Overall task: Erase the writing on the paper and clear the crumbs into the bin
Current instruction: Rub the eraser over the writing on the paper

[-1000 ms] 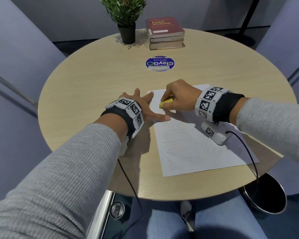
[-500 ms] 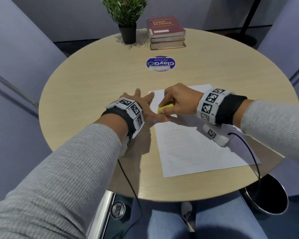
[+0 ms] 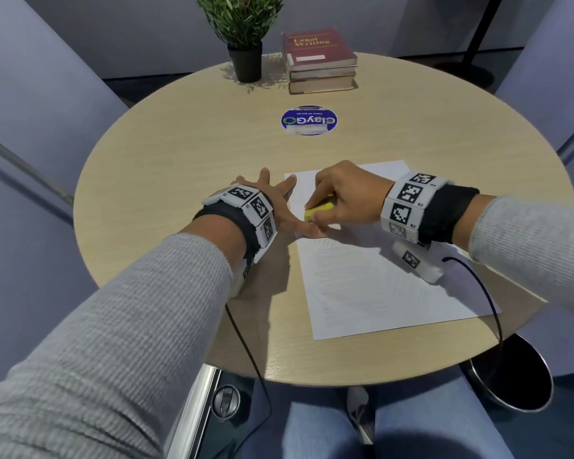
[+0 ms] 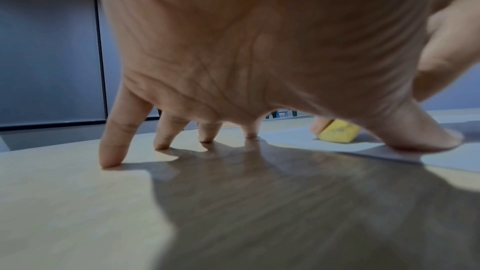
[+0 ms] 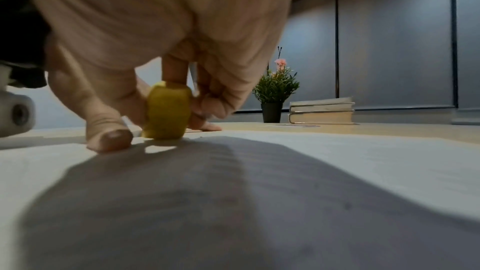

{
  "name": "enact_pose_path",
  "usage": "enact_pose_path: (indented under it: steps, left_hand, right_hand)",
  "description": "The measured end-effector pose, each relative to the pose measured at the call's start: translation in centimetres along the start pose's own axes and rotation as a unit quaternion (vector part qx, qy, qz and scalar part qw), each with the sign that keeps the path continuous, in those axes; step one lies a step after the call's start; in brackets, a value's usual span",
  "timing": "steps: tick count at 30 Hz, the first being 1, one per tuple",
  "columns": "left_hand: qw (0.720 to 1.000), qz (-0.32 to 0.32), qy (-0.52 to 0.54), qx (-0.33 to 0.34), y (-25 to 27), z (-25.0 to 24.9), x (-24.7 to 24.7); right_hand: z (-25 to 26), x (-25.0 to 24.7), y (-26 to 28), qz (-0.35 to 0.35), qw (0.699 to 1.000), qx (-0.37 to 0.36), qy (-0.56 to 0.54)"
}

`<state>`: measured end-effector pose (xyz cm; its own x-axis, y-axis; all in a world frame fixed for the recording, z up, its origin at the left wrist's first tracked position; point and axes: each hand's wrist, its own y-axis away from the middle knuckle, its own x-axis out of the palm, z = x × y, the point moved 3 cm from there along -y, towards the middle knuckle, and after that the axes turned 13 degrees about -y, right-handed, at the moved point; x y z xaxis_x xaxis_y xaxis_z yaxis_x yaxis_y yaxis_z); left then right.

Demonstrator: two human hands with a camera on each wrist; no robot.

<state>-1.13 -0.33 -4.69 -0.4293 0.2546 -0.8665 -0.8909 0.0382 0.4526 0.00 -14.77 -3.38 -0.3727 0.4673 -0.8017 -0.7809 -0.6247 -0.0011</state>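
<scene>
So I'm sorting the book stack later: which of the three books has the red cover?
The top book of the stack, titled Legal Writing. The two books beneath it show only their pale page edges, so their cover colours cannot be told.

Paper (image 3: pixel 378 279) on table (image 3: pixel 166 167) (near edge) — books (image 3: pixel 320 61) behind.

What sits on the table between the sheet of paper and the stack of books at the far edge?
A round blue sticker lies on the beige round table, between the white paper and the book stack; the head view shows it.

Grey ribbed sleeves (image 3: pixel 130 326), black wrist straps (image 3: pixel 451 213) bearing white marker-printed blocks (image 3: pixel 408 203), thin black cables (image 3: pixel 246 346), blue jeans (image 3: pixel 312 432).
</scene>
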Motion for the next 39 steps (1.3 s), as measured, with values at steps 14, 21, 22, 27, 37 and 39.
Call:
enact_pose_path:
  steps: [14,21,22,27,37,39]
  left_hand:
    - [1.000,-0.014,-0.005,0.021,0.2,-0.2,-0.3]
    - [0.999,0.003,-0.008,0.036,-0.5,-0.3,-0.1]
    - [0.999,0.008,-0.006,0.034,-0.5,-0.4,-0.1]
    - [0.999,0.003,-0.011,0.039,-0.7,-0.3,0.0]
    - [0.999,0.002,-0.014,0.034,-0.4,-0.4,0.0]
    - [0.999,0.006,-0.012,0.032,-0.2,-0.5,-0.1]
  right_hand:
    - [-0.4,-0.6,-0.2,-0.049,0.997,0.062,-0.009]
    - [0.1,-0.4,0.2,-0.016,0.999,0.035,-0.009]
    - [-0.1,-0.8,0.0,-0.034,0.998,0.045,-0.009]
    - [0.5,0.1,0.0,-0.012,1.000,0.016,0.017]
    - [0.1,-0.2,0.1,-0.008,1.000,0.014,-0.003]
    - [-0.4,-0.7,-0.2,-0.040,0.998,0.041,0.014]
